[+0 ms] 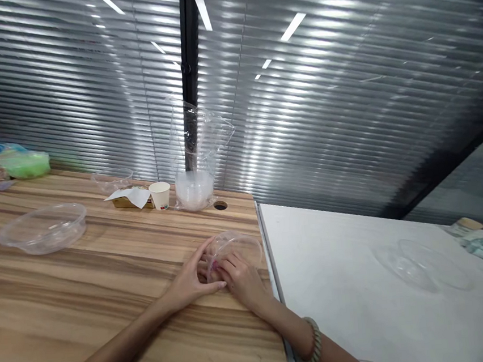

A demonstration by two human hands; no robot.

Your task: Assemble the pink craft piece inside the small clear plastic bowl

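A clear plastic bowl (248,247) stands on the wooden table near its right edge. My left hand (190,281) is curved round the bowl's left side, with the thumb in front and the fingers behind. Over the bowl's front is my right hand (241,278), its fingers reaching inside and pinched together. At those fingertips shows a small pink-purple bit (214,266), too small to name. A green coiled band (313,345) circles my right wrist.
A large clear basin (43,229) sits at left. Along the back stand another clear bowl (113,181), a tissue box (130,198), a paper cup (160,195) and bagged bowls (195,190). Clear lids (420,266) lie on the white table (331,309). Colourful bags (21,162) are far left.
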